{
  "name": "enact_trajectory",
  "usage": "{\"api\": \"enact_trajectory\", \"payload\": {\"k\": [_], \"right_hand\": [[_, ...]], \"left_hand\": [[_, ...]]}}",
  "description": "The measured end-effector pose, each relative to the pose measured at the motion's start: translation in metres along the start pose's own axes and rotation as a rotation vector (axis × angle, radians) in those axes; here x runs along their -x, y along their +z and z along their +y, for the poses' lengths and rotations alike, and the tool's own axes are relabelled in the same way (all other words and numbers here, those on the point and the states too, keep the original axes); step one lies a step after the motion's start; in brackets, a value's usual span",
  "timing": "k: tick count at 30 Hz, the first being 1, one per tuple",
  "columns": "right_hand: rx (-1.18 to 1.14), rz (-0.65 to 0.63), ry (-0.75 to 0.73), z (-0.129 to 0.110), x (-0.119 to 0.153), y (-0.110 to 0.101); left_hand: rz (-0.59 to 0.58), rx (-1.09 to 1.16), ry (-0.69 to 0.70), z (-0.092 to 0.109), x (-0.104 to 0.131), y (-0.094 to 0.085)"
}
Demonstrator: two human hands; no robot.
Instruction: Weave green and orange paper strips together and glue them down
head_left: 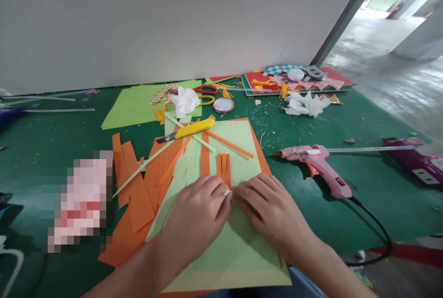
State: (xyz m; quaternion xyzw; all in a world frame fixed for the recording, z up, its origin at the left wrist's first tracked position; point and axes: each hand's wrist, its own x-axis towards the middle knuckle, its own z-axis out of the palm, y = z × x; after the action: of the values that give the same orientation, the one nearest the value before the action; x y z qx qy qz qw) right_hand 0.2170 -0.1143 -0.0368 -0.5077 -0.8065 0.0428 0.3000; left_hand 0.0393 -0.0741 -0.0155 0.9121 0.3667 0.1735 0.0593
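Observation:
My left hand [204,205] is closed, thumb against fingers, with a bit of pale green paper strip [227,192] showing at the fingertips. Fingertips almost meeting it, my right hand [268,208] is curled in a pinch; what lies between its fingers is hidden. Just beyond both hands, short orange paper strips [224,166] stand side by side, their near ends covered by my left hand. Beneath lies a large pale green paper sheet [249,252]. A yellow utility knife [195,127] rests on the paper farther off, blade out to the left.
Orange paper scraps [133,187] spread to the left. A pink glue gun [318,159] lies at right, its cord running off the table edge. Behind are scissors [207,99], a round lid [223,104], crumpled tissue [306,104] and red card [334,76]. A pixelated patch covers something at left.

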Motion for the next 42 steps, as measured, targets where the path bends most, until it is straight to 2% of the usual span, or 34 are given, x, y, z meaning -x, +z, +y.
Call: {"api": "enact_trajectory", "payload": {"k": [5, 16, 21, 28, 31, 33, 36, 37, 39, 42], "right_hand": [[0.031, -0.013, -0.013, 0.000, 0.001, 0.000], [0.051, -0.004, 0.000, -0.001, 0.002, -0.001], [0.029, -0.013, 0.006, 0.000, 0.002, -0.001], [0.016, -0.010, -0.003, -0.001, 0.003, 0.002], [0.055, 0.022, -0.011, 0.004, 0.003, -0.008], [0.140, 0.100, 0.043, 0.012, 0.006, -0.023], [0.406, 0.239, 0.261, 0.031, 0.016, -0.051], [0.516, 0.221, 0.364, 0.038, 0.021, -0.058], [0.678, 0.093, 0.499, 0.051, 0.033, -0.067], [0.759, -0.002, 0.501, 0.068, 0.047, -0.065]], "left_hand": [[-0.007, 0.134, -0.044, -0.005, 0.000, -0.002], [0.044, 0.174, -0.054, -0.008, 0.005, 0.001], [0.031, 0.209, -0.079, -0.009, 0.005, -0.001], [0.009, 0.245, -0.060, -0.014, 0.002, -0.008], [0.008, 0.270, -0.021, -0.017, 0.001, -0.010], [0.004, 0.277, -0.028, -0.019, 0.001, -0.010], [0.011, 0.284, -0.030, -0.021, 0.001, -0.010], [0.008, 0.289, -0.031, -0.021, 0.001, -0.010], [-0.002, 0.299, -0.033, -0.021, 0.002, -0.011], [-0.025, 0.304, -0.040, -0.021, 0.003, -0.012]]}}
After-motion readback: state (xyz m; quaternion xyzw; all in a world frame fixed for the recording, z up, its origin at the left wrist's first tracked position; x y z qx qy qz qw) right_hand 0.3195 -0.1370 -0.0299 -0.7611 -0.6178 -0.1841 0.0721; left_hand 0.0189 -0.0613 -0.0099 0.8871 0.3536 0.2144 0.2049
